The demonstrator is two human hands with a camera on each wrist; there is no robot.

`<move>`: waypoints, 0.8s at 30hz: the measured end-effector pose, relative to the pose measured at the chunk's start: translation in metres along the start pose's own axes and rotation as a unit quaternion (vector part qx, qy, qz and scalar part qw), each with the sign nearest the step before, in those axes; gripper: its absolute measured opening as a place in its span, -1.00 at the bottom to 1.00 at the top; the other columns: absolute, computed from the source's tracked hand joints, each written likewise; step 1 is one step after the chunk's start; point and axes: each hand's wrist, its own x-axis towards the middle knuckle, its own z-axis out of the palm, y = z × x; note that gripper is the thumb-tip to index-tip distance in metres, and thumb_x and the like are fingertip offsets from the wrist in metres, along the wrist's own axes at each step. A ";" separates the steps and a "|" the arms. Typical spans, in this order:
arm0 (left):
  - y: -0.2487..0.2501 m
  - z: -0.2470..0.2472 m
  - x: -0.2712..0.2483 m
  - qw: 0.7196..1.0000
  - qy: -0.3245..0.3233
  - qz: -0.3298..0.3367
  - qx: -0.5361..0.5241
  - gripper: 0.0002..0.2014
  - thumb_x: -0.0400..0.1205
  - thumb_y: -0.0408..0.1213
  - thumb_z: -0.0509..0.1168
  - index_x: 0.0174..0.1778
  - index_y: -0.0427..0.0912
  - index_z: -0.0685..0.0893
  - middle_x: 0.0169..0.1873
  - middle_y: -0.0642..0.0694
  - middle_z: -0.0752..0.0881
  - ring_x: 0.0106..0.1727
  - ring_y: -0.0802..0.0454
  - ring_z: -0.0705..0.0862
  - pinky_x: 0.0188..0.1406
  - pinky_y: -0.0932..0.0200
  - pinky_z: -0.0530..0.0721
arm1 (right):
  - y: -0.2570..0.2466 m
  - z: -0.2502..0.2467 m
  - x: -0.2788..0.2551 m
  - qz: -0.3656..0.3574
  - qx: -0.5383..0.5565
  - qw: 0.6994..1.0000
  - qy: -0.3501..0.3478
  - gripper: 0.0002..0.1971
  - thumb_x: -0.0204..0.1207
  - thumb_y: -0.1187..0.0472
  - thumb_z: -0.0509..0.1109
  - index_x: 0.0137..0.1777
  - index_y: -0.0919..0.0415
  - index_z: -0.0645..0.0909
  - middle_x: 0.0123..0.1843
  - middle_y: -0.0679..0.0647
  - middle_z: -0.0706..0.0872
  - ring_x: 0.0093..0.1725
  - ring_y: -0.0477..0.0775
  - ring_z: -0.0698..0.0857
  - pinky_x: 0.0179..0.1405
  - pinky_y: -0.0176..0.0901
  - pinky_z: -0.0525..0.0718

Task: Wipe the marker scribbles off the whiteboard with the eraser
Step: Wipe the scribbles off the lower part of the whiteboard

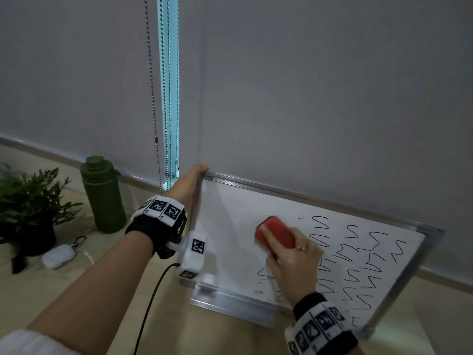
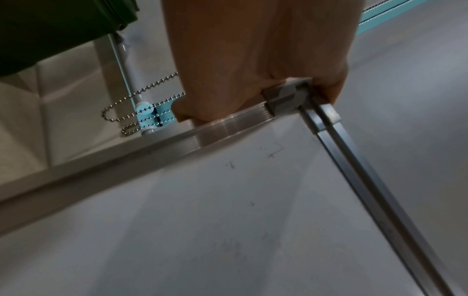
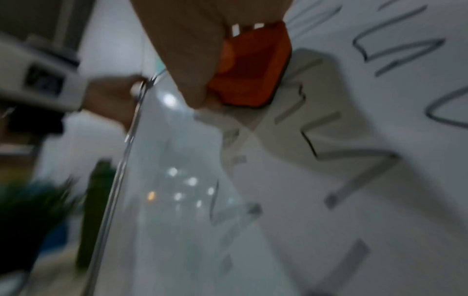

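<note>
Left hand grips the whiteboard corner, right hand clasps the red eraser beside scribbles; green bottle, plant, seemingly a white case stand left.

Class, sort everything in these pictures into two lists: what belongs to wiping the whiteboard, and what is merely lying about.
Belongs to the job:
whiteboard
marker scribbles
red eraser, gripped by the right hand
left hand, holding the board's top corner

Lying about:
green bottle
potted plant
small white case
blind's bead chains
</note>
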 end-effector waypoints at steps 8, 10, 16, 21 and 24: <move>-0.002 -0.001 0.004 1.000 -0.001 -0.004 0.006 -0.75 0.52 0.00 0.24 -0.31 -0.08 0.66 -0.24 -0.18 0.60 -0.03 -0.17 0.59 0.29 -0.07 0.47 | -0.026 0.019 -0.037 0.160 0.078 0.984 -0.006 0.12 -0.15 0.22 0.75 0.45 -0.24 0.28 0.10 0.17 0.37 -0.03 0.15 0.35 -0.17 0.29 0.65; -0.002 -0.001 0.003 1.000 -0.005 -0.009 0.019 -0.71 0.37 0.09 0.29 -0.28 -0.07 0.68 -0.10 -0.25 0.62 0.13 -0.22 0.57 0.41 -0.15 0.42 | -0.023 0.018 -0.045 0.157 0.093 0.983 -0.012 0.17 -0.14 0.17 0.71 0.48 -0.40 0.20 0.08 0.15 0.38 -0.05 0.14 0.36 -0.18 0.22 0.65; 0.001 0.001 -0.002 1.000 0.009 -0.007 0.019 -0.71 0.64 -0.12 0.17 -0.40 -0.09 0.54 -0.44 -0.09 0.45 -0.31 -0.04 0.48 -0.22 0.16 0.46 | -0.005 0.006 0.016 0.279 0.180 0.937 0.109 0.09 0.11 0.28 0.68 0.54 -0.41 0.19 0.17 0.01 0.22 0.11 0.32 0.43 -0.05 0.30 0.69; -0.002 0.002 0.006 1.000 0.011 -0.004 0.012 -0.71 0.65 -0.13 0.16 -0.37 -0.13 0.54 -0.40 -0.13 0.51 -0.22 -0.10 0.54 -0.21 0.16 0.48 | -0.021 0.010 -0.027 0.192 0.147 0.969 -0.044 0.28 -0.07 0.20 0.74 0.59 -0.38 0.06 0.13 0.11 0.31 0.01 0.12 0.36 -0.12 0.18 0.69; -0.002 0.001 0.008 1.000 -0.001 -0.010 0.015 -0.74 0.61 -0.07 0.19 -0.32 -0.12 0.59 -0.34 -0.15 0.58 -0.05 -0.16 0.58 0.11 0.01 0.54 | -0.014 0.022 -0.062 0.055 0.082 0.981 -0.165 0.48 -0.27 0.14 0.68 0.64 -0.29 -0.17 0.01 0.17 0.42 -0.24 0.21 0.49 -0.34 0.08 0.63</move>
